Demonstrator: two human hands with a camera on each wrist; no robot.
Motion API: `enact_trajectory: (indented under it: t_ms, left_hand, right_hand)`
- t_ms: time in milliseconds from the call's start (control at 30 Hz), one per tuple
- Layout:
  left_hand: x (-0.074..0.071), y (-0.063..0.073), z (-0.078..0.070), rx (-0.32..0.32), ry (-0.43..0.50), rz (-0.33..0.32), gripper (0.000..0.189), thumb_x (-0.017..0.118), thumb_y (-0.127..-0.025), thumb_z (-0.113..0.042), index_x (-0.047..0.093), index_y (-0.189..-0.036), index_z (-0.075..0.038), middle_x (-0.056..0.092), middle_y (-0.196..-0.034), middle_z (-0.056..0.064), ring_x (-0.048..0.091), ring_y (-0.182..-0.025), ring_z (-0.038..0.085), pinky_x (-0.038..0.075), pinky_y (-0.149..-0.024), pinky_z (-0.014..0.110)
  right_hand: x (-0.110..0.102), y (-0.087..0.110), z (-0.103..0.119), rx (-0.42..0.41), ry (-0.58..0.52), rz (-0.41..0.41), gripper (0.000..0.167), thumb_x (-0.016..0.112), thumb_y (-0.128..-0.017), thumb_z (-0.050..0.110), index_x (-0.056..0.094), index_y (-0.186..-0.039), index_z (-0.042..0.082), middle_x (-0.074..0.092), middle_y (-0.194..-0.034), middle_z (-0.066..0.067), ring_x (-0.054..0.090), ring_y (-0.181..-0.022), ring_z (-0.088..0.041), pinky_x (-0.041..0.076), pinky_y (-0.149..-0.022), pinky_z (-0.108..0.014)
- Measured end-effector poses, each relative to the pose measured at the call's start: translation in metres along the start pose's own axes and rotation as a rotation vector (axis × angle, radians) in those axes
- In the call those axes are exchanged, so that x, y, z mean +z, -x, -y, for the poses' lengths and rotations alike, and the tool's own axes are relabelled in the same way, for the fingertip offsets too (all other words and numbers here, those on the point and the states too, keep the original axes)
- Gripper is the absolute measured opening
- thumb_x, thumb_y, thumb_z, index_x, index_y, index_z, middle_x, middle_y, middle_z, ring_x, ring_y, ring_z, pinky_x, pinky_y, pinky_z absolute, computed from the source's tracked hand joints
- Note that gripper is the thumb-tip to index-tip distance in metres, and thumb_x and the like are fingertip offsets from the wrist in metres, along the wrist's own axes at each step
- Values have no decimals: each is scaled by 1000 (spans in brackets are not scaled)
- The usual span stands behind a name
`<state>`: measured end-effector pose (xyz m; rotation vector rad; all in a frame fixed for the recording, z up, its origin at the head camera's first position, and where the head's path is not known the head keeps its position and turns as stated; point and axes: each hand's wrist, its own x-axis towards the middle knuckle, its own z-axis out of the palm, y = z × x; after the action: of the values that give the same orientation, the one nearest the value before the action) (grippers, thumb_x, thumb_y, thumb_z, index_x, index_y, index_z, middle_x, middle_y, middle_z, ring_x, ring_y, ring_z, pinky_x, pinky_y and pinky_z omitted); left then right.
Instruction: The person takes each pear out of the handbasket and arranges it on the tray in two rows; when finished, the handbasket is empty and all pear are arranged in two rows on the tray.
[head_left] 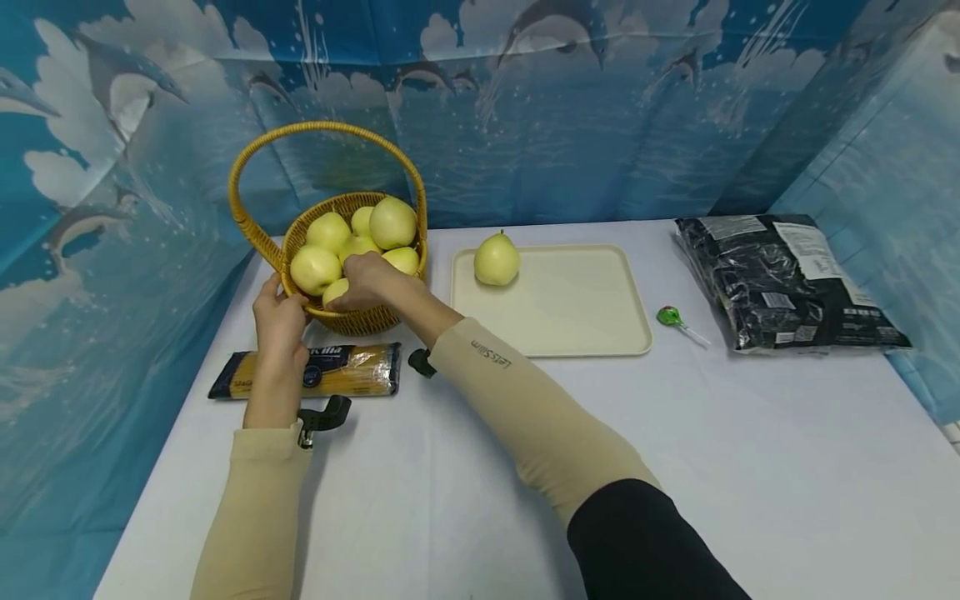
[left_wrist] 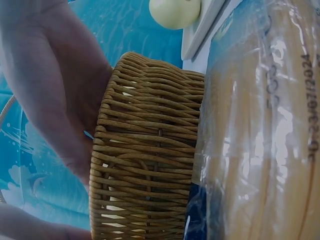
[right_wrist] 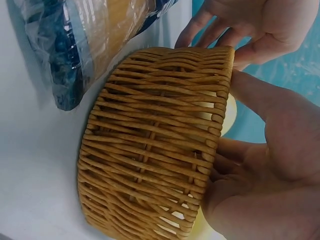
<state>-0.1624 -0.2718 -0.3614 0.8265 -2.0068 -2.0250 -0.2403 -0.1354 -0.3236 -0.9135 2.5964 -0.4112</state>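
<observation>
A wicker basket (head_left: pixel 360 323) with a tall arched handle holds several yellow-green pears (head_left: pixel 393 222). My left hand (head_left: pixel 279 329) grips the basket's rim at the front left; only part of that left hand (left_wrist: pixel 37 225) shows low in the left wrist view. Reaching over the front rim, my right hand (head_left: pixel 369 282) has its fingers down inside the basket, around a pear (head_left: pixel 335 291) near the front. In the right wrist view, the pear (right_wrist: pixel 229 116) shows between the right thumb and fingers, partly hidden by the rim. The right fingertips are hidden.
A packet of spaghetti (head_left: pixel 360 371) lies before the basket, under the left forearm. Right of the basket, a cream tray (head_left: pixel 570 312) bears one pear (head_left: pixel 497 259). Farther right lie a green lollipop (head_left: pixel 669 317) and a black plastic package (head_left: pixel 787 287). A blue dolphin-print curtain (head_left: pixel 562 150) backs the table.
</observation>
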Motion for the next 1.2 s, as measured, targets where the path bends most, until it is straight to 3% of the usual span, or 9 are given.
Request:
enact_trajectory:
  t_ms: [233, 333, 533, 700, 933, 1200]
  left_hand:
    - [0, -1, 1, 3, 17, -6, 70, 37, -108, -3, 16, -171, -26, 38, -166, 12, 48, -143, 23, 43, -112, 33]
    - [0, -1, 1, 5, 20, -5, 70, 37, -108, -2, 18, -171, -25, 40, -164, 12, 49, -140, 22, 44, -111, 33]
    - [-1, 0, 0, 6, 25, -3, 69, 37, -108, -2, 20, -170, -24, 42, -163, 13, 51, -141, 23, 44, -113, 35]
    - [-1, 0, 1, 4, 34, 2, 68, 37, -109, -3, 18, -171, -25, 40, -164, 13, 49, -144, 24, 44, -115, 35]
    - [-2, -2, 2, 13, 36, 2, 69, 37, -108, -2, 17, -171, -24, 39, -165, 13, 48, -145, 24, 43, -116, 36]
    - [-2, -1, 1, 13, 31, 2, 68, 37, -109, -3, 18, -171, -24, 40, -164, 14, 49, -143, 23, 43, -115, 35]
  right_hand:
    - [3, -5, 0, 2, -13, -76, 46, 76, -95, 49, 64, -119, 12, 66, -105, 0, 61, -95, -14, 49, -83, -27]
    - [4, -5, 1, -1, -29, -111, 44, 78, -93, 46, 64, -118, 12, 65, -105, 0, 59, -92, -14, 48, -80, -27]
    - [8, -7, 1, -6, -62, -198, 38, 81, -89, 44, 62, -102, 13, 59, -91, 0, 55, -77, -14, 44, -67, -25]
    - [9, -9, 0, -15, -51, -250, 44, 82, -86, 47, 54, -88, 13, 52, -91, 0, 52, -78, -14, 42, -67, -24]
    - [11, -9, -5, -58, -110, -270, 55, 84, -85, 48, 43, -70, 15, 43, -85, -1, 43, -68, -13, 37, -62, -21]
    - [8, -5, -10, -89, -128, -278, 54, 85, -84, 44, 43, -64, 16, 37, -71, 4, 33, -58, -10, 33, -57, -20]
